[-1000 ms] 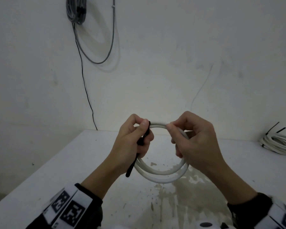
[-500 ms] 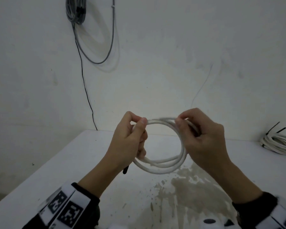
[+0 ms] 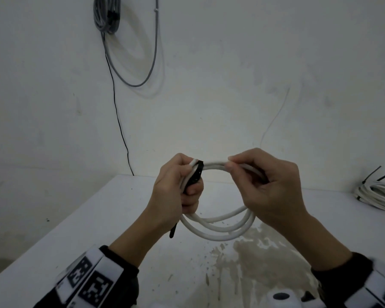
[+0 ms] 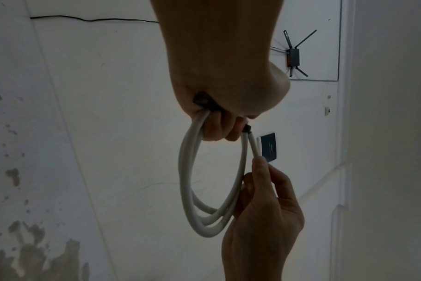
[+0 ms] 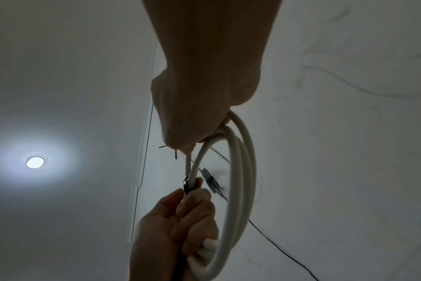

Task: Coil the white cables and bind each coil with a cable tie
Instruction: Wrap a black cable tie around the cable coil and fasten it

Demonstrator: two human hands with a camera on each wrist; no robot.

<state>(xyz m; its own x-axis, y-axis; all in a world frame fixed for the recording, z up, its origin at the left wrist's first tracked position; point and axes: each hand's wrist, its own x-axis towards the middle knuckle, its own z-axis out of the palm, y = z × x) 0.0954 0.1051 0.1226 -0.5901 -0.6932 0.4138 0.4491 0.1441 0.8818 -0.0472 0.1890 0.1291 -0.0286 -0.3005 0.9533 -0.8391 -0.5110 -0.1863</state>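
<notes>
I hold a small coil of white cable (image 3: pixel 218 230) upright above the white table (image 3: pixel 98 218). My left hand (image 3: pixel 178 192) grips the coil's left side together with a black cable tie (image 3: pixel 197 174), whose tail (image 3: pixel 173 231) hangs out below the fist. My right hand (image 3: pixel 260 187) pinches the top strands between thumb and forefinger (image 3: pixel 229 166). In the left wrist view the coil (image 4: pixel 192 190) hangs from the fist and a loose cable end (image 4: pixel 254 146) points toward the right hand's fingers (image 4: pixel 260 167). The right wrist view shows the coil (image 5: pixel 240 190) and the tie (image 5: pixel 186 185).
A bound white coil (image 3: pixel 378 194) with black ties lies at the table's far right edge. Grey cable (image 3: pixel 107 16) hangs coiled on the wall, with a thin black wire (image 3: pixel 118 121) running down. A brownish stain (image 3: pixel 253 258) marks the table near me.
The right hand's pinch has slid left along the top of the coil. The black tie's upper end now shows at the left hand's thumb, and the coil's strands have spread apart at the bottom.
</notes>
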